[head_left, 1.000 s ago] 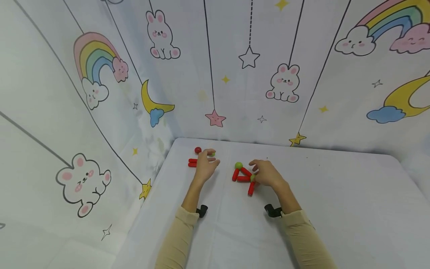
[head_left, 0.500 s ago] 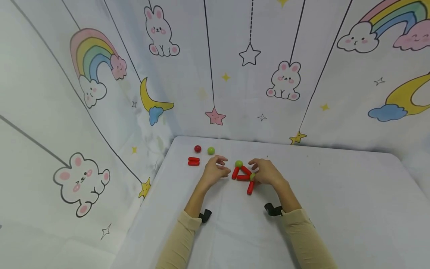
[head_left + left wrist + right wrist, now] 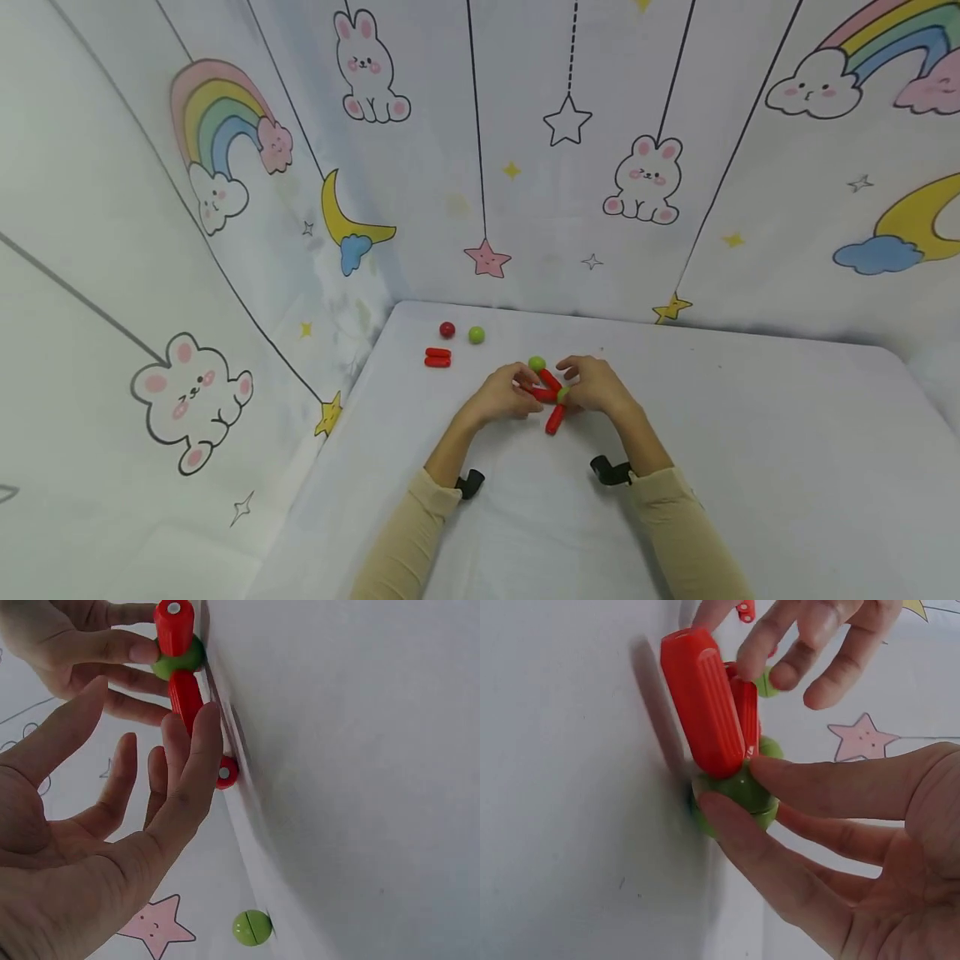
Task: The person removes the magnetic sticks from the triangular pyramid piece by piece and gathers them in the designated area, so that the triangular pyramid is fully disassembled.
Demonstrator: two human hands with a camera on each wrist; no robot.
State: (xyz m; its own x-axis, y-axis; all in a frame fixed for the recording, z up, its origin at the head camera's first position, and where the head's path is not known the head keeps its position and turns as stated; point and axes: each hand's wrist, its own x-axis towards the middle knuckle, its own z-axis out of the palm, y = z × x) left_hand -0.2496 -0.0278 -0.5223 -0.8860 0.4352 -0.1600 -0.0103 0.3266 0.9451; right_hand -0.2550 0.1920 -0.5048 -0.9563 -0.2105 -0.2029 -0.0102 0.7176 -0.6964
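Currently the right hand [image 3: 596,385] pinches one green ball [image 3: 742,787] between thumb and fingers, above the white table [image 3: 780,467] — and three red rods [image 3: 701,705] fan out from it. A second green ball [image 3: 537,364] sits at one rod's far end. The left hand [image 3: 501,395] is half spread, one rod between its thumb and fingers — contact unclear. Off to the left lie two loose rods [image 3: 438,362], one red ball [image 3: 447,329] and a third green ball [image 3: 476,334].
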